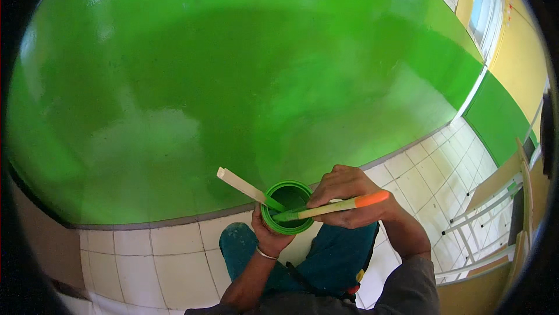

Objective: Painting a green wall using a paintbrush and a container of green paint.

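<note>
My left hand (272,241) is closed round the side of a small round can (293,231) smeared with green paint and holds it up in front of my knees. Green paint (283,194) lies inside. A flat wooden stick (240,184), its lower end coated green, leans out of the can to the left. My right hand (347,191) grips a paintbrush (338,206) with a pale handle and orange end. Its green-covered head reaches into the can's mouth, over the paint. Where the bristle tips end is hard to make out.
Ahead stands a glossy green wall (233,82) with a dark strip along its foot. White floor tiles (134,257) lie below me. Chairs with white metal frames and wooden boards (495,190) stand at the right. A yellow-and-green wall (518,76) with windows is at the far right.
</note>
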Action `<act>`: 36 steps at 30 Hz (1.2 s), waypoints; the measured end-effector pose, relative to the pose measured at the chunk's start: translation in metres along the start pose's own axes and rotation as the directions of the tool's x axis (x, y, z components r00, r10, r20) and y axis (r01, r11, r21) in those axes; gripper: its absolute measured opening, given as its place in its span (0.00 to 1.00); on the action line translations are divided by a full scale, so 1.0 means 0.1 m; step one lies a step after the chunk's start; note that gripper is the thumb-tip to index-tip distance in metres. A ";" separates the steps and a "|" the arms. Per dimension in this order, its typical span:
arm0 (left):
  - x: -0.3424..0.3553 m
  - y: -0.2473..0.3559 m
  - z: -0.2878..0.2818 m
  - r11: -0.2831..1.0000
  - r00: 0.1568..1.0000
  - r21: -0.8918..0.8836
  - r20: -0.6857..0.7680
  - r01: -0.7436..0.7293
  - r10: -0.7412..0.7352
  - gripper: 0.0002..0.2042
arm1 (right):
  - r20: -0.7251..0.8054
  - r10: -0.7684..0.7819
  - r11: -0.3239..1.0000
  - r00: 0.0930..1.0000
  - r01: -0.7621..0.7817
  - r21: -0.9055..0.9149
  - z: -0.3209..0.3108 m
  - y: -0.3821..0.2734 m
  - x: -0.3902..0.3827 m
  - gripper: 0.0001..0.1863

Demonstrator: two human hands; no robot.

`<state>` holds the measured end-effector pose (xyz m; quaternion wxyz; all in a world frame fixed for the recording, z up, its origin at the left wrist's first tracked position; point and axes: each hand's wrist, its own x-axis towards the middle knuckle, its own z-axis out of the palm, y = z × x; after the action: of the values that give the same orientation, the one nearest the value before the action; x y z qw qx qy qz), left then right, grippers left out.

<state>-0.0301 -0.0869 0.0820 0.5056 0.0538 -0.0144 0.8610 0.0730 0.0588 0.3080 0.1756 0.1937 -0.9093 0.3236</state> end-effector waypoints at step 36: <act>0.09 -0.07 -0.26 0.990 0.989 0.018 -0.050 0.139 -0.138 0.37 | 0.108 0.231 0.965 0.967 -0.213 -0.156 -0.11 -0.02 -0.02 0.13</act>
<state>-0.0304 -0.0734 0.0570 0.5636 0.0394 0.0110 0.8251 0.0776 0.0653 0.3160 0.0942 0.0973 -0.9554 0.2623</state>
